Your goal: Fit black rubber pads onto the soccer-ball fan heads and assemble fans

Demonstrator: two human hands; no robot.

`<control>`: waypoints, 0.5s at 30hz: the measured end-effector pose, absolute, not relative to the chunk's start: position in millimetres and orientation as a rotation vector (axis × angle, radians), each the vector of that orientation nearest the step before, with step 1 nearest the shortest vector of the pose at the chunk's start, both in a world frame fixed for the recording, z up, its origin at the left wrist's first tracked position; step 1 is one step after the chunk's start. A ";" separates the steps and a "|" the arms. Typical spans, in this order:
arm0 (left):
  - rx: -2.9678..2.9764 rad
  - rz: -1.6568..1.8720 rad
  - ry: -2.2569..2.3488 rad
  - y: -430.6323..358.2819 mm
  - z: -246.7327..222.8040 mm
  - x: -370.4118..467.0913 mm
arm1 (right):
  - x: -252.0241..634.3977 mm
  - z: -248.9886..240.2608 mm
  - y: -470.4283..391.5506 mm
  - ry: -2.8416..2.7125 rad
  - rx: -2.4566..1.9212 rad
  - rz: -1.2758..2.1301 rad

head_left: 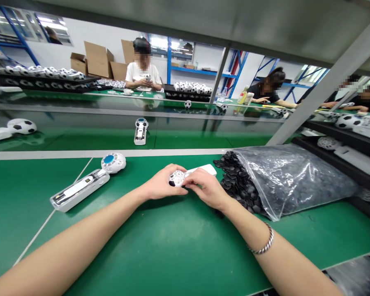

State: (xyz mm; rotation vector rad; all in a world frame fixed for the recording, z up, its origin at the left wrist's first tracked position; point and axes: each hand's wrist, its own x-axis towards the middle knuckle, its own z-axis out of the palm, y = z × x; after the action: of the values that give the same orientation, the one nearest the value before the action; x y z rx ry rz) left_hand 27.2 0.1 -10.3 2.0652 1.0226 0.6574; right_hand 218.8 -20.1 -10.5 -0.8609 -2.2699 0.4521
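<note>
My left hand [166,182] is wrapped round the round head of a white handheld device [178,177], which has a lattice pattern and a black patch at its left side. The device's white handle points right, behind my right hand [205,186]. My right fingertips are pinched together against the head; whatever they may hold is too small to make out. Right of my hands, black pieces [239,181] spill from the mouth of a clear plastic bag [296,176]. Another white device [83,187] with a blue disc lies on the green table [179,250] at the left.
Beyond the near table, a conveyor [111,131] carries a white device [141,131] and others. Black trays [366,176] with football-patterned devices stand at the right. A slanted grey post [320,86] rises there, under an overhead shelf. Several people sit across the line.
</note>
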 end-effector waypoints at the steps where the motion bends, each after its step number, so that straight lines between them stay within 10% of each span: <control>1: 2.075 0.669 1.035 -0.5 -10.5 28.2 | 218.6 -10.4 -19.9 -2.260 -0.864 0.459; 15: 2.054 0.887 1.124 -8.6 -19.4 38.6 | 217.6 -25.1 -3.3 -2.046 -1.060 0.640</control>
State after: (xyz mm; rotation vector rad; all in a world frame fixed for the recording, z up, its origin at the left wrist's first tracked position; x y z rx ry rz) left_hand 38.6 -8.6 -19.4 2.0536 1.1241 0.8873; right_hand 217.6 -3.3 -25.1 -1.0596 -2.0459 0.6403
